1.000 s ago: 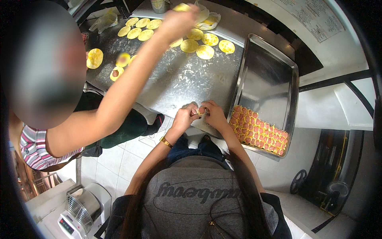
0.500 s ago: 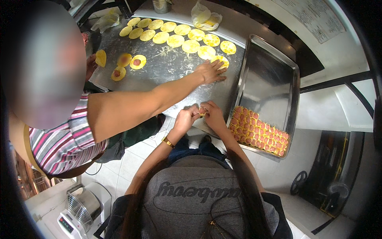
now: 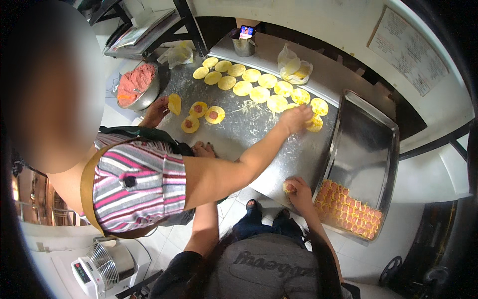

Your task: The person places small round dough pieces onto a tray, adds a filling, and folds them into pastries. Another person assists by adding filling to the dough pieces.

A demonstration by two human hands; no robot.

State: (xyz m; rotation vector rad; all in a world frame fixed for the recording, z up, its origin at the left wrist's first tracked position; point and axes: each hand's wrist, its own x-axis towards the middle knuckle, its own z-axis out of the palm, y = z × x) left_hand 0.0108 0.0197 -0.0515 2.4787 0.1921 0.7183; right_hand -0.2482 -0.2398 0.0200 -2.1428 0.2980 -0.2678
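Note:
My right hand (image 3: 300, 197) is closed on a small open-topped dumpling (image 3: 289, 187), pink filling in a yellow wrapper, above the table's near edge. My left hand (image 3: 203, 149) reaches forward past a co-worker's arm, which hides its wrist. Its fingers show apart with nothing visible in them, just short of three flat round wrappers topped with meat, the nearest being one wrapper (image 3: 190, 124). The co-worker's hand (image 3: 297, 118) lies over the plain yellow wrappers (image 3: 259, 94) at right. Their other hand (image 3: 157, 110) holds a wrapper (image 3: 174, 103).
A metal tray (image 3: 343, 149) at right has rows of finished dumplings (image 3: 348, 208) in its near end. A bowl of pink ground meat (image 3: 137, 83) stands at far left. Plastic bags (image 3: 294, 67) and a metal bucket (image 3: 244, 47) are at the back. The co-worker's arm (image 3: 224, 174) crosses before me.
My hands have parted: the left has left the dumpling and reached forward left, while the right keeps it. The view has swung left, bringing the meat bowl in. The co-worker's hand has lifted its fingers.

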